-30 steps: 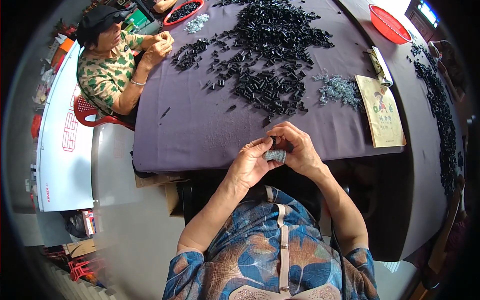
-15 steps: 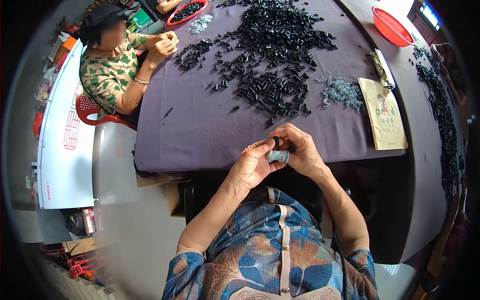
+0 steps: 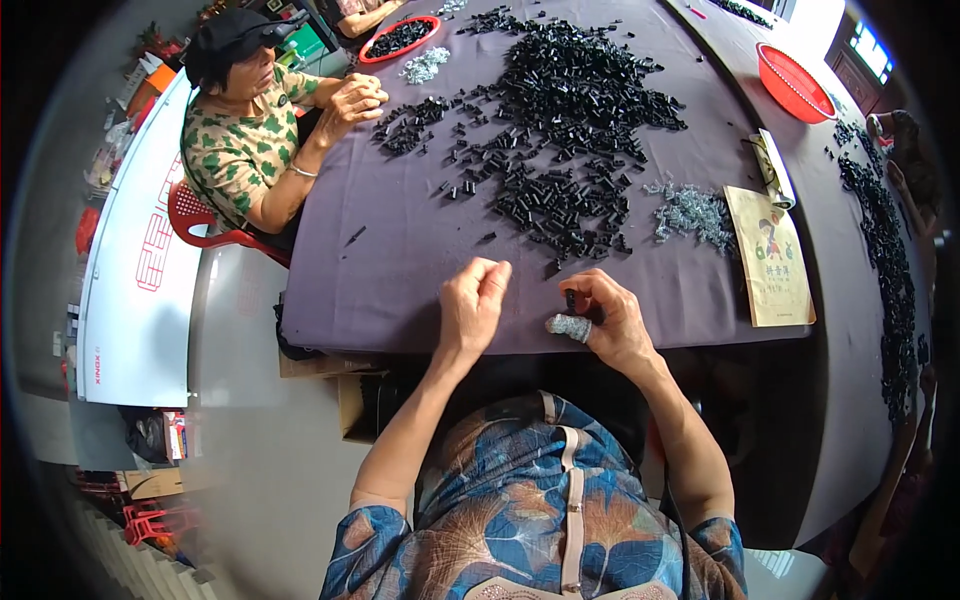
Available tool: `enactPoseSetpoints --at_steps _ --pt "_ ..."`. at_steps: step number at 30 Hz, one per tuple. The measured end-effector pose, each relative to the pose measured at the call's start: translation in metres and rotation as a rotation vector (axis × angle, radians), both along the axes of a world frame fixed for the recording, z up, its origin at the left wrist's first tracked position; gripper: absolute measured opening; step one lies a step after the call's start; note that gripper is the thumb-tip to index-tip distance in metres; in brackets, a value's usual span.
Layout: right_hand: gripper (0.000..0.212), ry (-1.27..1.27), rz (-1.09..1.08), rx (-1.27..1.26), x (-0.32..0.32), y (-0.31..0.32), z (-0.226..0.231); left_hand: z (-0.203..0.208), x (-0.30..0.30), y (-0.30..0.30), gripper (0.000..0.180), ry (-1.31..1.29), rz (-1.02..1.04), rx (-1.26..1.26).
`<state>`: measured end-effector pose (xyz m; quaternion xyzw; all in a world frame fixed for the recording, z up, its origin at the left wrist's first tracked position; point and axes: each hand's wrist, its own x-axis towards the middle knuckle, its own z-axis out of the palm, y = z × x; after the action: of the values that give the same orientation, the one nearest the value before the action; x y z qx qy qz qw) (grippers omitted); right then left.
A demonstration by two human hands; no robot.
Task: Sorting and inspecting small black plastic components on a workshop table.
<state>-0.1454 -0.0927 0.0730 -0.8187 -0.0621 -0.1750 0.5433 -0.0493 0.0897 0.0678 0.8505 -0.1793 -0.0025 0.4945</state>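
1. The right hand is pinching a small black piece between its fingers, holding it above the near edge of the table, and is wearing a grey wrap around the thumb.
2. The left hand is hovering to the left, well apart from the black piece — its fingers are curling in against the palm and its thumb is pressing alongside; I cannot tell whether it is hiding anything small.
3. Beyond both hands, a big heap of black pieces is lying on the purple-grey cloth, with loose ones scattering around its edges.
4. To the right of the heap, a patch of small clear pieces is sitting just beside a tan booklet.
5. At the left side, a co-worker is bringing two hands together over the table edge.
6. Farther back, a red tray is holding more black pieces — and a red basket is standing at the right.
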Motion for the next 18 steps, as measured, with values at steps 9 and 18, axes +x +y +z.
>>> enactPoseSetpoints --at_steps 9,18 --pt "0.042 0.061 -0.005 0.045 0.000 0.000 -0.003 -0.026 0.079 -0.010 0.020 -0.614 0.208 0.373" --pt "0.042 0.059 -0.001 0.063 0.002 0.000 -0.006 -0.042 0.141 -0.044 0.070 -0.508 0.147 0.487"
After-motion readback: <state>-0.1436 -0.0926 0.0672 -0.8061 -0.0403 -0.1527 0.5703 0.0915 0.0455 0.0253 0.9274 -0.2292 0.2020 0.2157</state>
